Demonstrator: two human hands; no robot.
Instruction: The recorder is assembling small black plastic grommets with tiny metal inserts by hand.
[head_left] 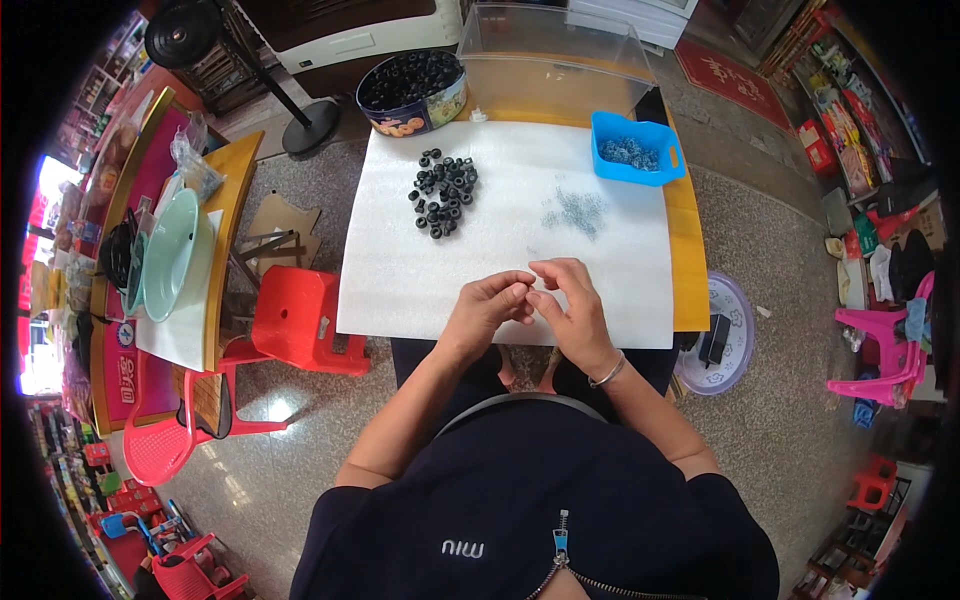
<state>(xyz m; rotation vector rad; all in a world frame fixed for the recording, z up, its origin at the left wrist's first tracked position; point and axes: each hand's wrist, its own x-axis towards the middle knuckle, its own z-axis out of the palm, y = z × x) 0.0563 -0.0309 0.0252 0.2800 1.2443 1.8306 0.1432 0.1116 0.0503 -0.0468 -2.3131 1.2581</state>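
Observation:
My left hand [487,310] and my right hand [573,312] meet over the near part of a white foam sheet [400,290]. Thumb and fingers are pinched together on both, and whatever they hold is too small or hidden to make out. A bracelet circles my right wrist. Beyond my left hand lies a loose heap of small black ring-shaped parts [440,195]. To the right, past my right hand, a scatter of tiny thin grey-blue pieces [577,212] is spread on the sheet.
A round tin [425,112] full of black parts stands at the back left. Behind the sheet is a clear plastic box [555,75]; a blue basket [610,170] holds more tiny pieces. A red stool [290,318] stands left of the table, a purple-white basin [738,340] right.

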